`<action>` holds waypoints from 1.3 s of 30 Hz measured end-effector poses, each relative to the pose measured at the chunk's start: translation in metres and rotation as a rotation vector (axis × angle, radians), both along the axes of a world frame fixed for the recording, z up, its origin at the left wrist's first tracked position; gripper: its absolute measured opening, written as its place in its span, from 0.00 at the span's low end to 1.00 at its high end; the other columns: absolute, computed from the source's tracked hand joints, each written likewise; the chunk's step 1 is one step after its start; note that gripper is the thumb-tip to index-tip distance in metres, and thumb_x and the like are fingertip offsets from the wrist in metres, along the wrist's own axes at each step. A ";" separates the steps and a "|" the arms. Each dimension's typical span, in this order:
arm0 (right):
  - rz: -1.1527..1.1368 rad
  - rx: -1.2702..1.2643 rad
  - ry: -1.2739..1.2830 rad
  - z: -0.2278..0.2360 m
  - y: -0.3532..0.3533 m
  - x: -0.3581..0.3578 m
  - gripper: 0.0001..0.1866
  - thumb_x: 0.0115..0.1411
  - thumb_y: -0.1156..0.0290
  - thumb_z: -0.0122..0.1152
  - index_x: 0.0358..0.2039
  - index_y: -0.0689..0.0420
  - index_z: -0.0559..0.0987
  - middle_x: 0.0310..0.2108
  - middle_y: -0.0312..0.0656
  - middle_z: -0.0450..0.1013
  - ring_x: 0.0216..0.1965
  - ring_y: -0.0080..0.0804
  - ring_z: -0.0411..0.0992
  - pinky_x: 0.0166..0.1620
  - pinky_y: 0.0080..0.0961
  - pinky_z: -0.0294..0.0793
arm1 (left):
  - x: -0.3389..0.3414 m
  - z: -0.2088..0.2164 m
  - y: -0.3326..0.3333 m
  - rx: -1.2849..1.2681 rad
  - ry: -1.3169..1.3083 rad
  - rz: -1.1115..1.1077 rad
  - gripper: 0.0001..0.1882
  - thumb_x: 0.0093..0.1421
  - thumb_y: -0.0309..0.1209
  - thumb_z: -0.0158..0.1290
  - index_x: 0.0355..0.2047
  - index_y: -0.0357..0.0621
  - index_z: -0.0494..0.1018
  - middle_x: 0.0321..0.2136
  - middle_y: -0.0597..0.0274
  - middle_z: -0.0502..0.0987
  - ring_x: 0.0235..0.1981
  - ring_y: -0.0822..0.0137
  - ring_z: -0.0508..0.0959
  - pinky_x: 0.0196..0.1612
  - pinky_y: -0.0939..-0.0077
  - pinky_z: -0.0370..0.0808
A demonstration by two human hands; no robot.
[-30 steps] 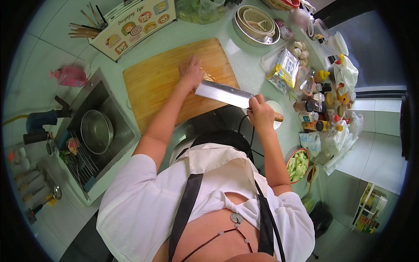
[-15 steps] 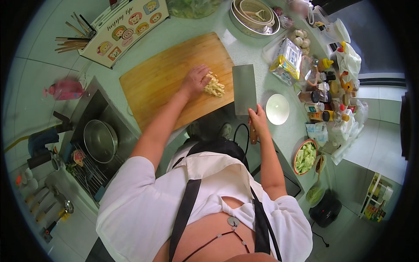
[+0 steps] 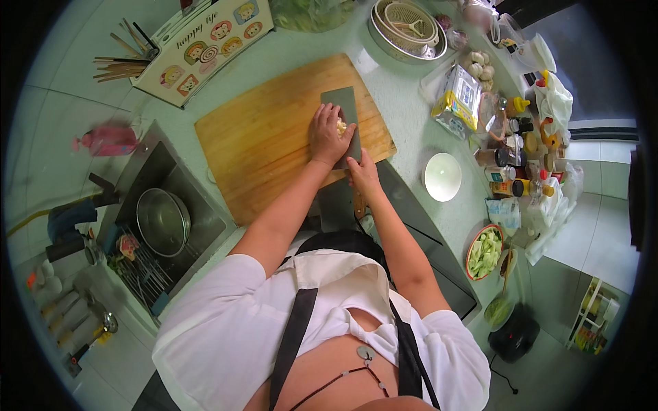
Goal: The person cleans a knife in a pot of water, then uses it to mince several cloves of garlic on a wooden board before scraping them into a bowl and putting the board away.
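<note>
My right hand [image 3: 364,175] grips the wooden handle of a cleaver [image 3: 345,100]. Its broad blade lies over the right part of a wooden cutting board [image 3: 264,127]. A small heap of pale chopped pieces, looking like garlic [image 3: 340,126], shows between the thumb and fingers of my left hand [image 3: 328,137]. That hand is cupped against the heap at the blade, fingers stretched out and thumb apart. Part of the heap and much of the blade are hidden under it.
Right of the board stands a white bowl [image 3: 442,177]; beyond it are a yellow-and-white package [image 3: 457,101] and several bottles. A red-rimmed dish of green slices [image 3: 485,253] sits nearer me. At left, a sink holds a metal pot [image 3: 163,222].
The cleaver has moved left from beyond the board's right edge onto the board, up to the chopped heap. My left hand has shifted slightly right and now covers much of the heap.
</note>
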State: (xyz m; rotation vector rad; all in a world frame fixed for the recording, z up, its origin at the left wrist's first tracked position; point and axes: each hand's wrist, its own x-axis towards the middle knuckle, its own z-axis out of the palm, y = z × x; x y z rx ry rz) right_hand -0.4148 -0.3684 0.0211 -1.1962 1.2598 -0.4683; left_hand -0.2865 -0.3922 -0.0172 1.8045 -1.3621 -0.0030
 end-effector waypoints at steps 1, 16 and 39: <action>0.004 0.034 -0.049 -0.002 -0.003 -0.001 0.11 0.58 0.70 0.50 0.42 0.55 0.65 0.17 0.36 0.64 0.14 0.22 0.62 0.15 0.22 0.64 | -0.001 -0.002 -0.001 -0.004 0.007 0.006 0.27 0.48 0.43 0.57 0.45 0.39 0.67 0.49 0.51 0.66 0.54 0.51 0.62 0.56 0.59 0.59; -0.108 0.014 -0.384 0.046 -0.008 -0.101 0.13 0.59 0.72 0.50 0.43 0.58 0.63 0.14 0.33 0.59 0.11 0.21 0.58 0.14 0.19 0.60 | -0.099 0.066 -0.026 -0.131 -0.036 -0.159 0.26 0.48 0.37 0.58 0.45 0.36 0.67 0.47 0.47 0.66 0.51 0.48 0.64 0.55 0.59 0.60; -0.344 -0.288 -0.154 0.041 0.000 -0.262 0.06 0.59 0.72 0.50 0.35 0.57 0.65 0.17 0.31 0.61 0.10 0.18 0.59 0.13 0.17 0.60 | -0.268 0.058 -0.038 -0.280 0.056 -0.301 0.06 0.48 0.28 0.53 0.27 0.44 0.68 0.33 0.58 0.71 0.38 0.56 0.70 0.43 0.64 0.68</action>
